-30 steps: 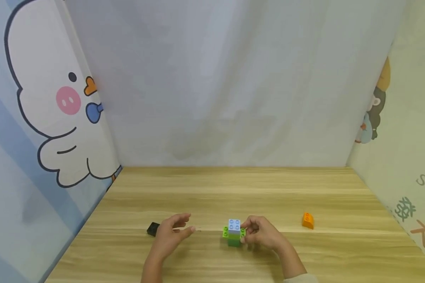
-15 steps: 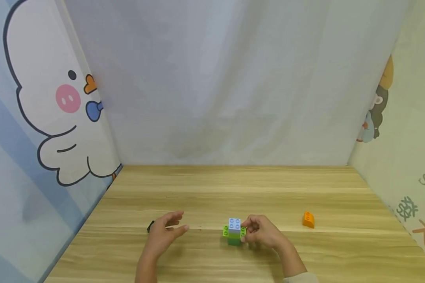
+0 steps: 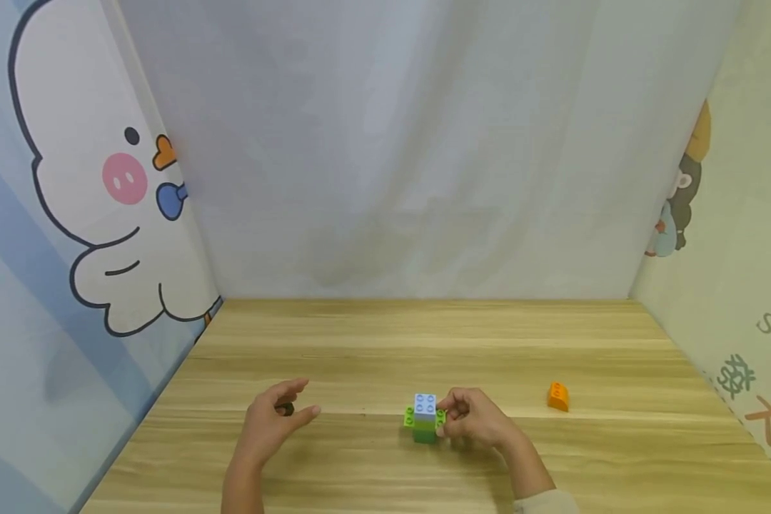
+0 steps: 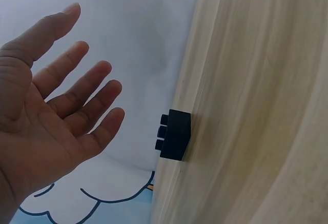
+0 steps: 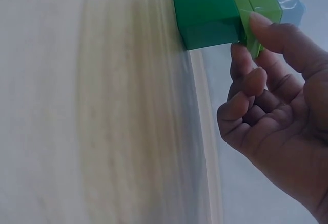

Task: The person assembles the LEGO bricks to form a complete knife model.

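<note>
My right hand [image 3: 478, 421] pinches the right end of a small stack of toy building bricks [image 3: 425, 422], thumb on one side and fingertips on the other. The stack has a dark green brick [image 5: 207, 19] at its base, lime green pieces [image 5: 262, 2] jutting out at both sides above it, and a light blue brick [image 3: 425, 404] with studs on top. My left hand [image 3: 262, 422] hovers at the left, fingers spread and relaxed, holding nothing. Beyond its fingers a black studded brick [image 4: 175, 135] sits on the table; in the head view the hand mostly hides it.
An orange brick [image 3: 557, 397] with a sloped side lies on the wood-grain table [image 3: 373, 343] to the right. A pale curtain [image 3: 411, 157] hangs along the back edge, and printed cloths stand at the left and right sides.
My left hand has moved left, passing in front of the black brick, which now shows only between thumb and fingers. My right hand keeps its pinch on the stack in the same place.
</note>
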Demonstrator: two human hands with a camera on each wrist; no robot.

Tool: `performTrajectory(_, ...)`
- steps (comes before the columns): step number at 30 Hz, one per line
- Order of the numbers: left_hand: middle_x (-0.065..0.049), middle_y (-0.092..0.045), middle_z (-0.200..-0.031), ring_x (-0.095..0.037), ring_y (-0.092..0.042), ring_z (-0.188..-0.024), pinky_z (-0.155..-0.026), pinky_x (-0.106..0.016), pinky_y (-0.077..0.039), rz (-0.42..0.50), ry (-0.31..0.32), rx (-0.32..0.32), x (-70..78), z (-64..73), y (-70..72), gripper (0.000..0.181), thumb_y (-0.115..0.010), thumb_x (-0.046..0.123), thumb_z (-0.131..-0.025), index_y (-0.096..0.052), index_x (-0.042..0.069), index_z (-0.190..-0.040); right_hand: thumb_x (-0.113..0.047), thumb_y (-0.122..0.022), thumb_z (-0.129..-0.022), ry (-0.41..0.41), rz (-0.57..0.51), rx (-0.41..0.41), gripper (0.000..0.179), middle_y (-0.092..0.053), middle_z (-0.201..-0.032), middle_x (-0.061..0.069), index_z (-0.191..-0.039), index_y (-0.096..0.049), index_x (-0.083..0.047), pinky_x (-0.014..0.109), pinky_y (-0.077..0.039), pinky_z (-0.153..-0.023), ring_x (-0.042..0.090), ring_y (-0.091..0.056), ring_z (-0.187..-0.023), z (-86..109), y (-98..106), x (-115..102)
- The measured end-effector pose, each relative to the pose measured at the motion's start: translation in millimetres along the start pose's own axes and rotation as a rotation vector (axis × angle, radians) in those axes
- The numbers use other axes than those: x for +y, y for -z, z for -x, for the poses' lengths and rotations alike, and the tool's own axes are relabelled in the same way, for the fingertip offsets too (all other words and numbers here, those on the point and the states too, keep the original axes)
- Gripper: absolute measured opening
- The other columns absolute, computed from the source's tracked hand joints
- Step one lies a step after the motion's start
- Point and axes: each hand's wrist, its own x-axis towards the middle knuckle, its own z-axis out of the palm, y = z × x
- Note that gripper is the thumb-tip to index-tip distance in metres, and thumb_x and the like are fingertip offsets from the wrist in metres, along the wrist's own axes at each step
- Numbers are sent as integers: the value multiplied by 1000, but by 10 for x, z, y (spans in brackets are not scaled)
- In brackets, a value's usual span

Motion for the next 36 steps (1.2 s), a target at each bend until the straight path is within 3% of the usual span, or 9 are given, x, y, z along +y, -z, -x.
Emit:
performTrajectory(9, -18, -49, -130, -36, -41, -120, -91, -52, -41, 5, 48, -16, -64, 9, 111, 61, -80, 24, -74, -56, 6, -127, 5, -75, -69, 0, 4, 0, 31, -58, -74, 5, -96, -59, 7, 23, -43, -60, 17, -51, -69, -10, 34, 9)
performTrajectory(19, -22, -37, -140, -46, -30, -126, -97, -65, -22, -45, 99, -52, -233, 3, 177, 66, -80, 23, -73, -52, 6, -131, 5, -75, -69, 1, 5, -5, 31, -58, -74, 6, -95, -59, 8, 22, -43, -59, 17, -51, -68, 8, 26, -13)
performTrajectory(23, -27, -32, -140, -49, -34, -122, -94, -65, -28, -68, 128, -60, -294, 4, 209, 71, -80, 22, -73, -48, 4, -134, 5, -75, -70, 7, 24, -8, 31, -58, -74, 6, -96, -59, 8, 22, -44, -60, 17, -51, -69, 0, 20, -15)
performTrajectory(29, -35, -34, -135, -44, -49, -111, -87, -55, -42, -75, 160, -65, -363, -24, 227, 77, -81, 20, -72, -42, 0, -136, 5, -74, -71, 2, 11, -13, 31, -58, -74, 6, -97, -59, 8, 23, -43, -60, 17, -52, -69, -6, 11, -31)
performTrajectory(36, -35, -48, -123, -45, -50, -108, -90, -56, -38, -119, 202, -21, -410, -27, 243, 72, -80, 18, -73, -44, -8, -130, 5, -75, -70, -5, -12, -15, 32, -58, -75, 6, -97, -58, 8, 23, -43, -60, 17, -52, -69, 14, 4, -40)
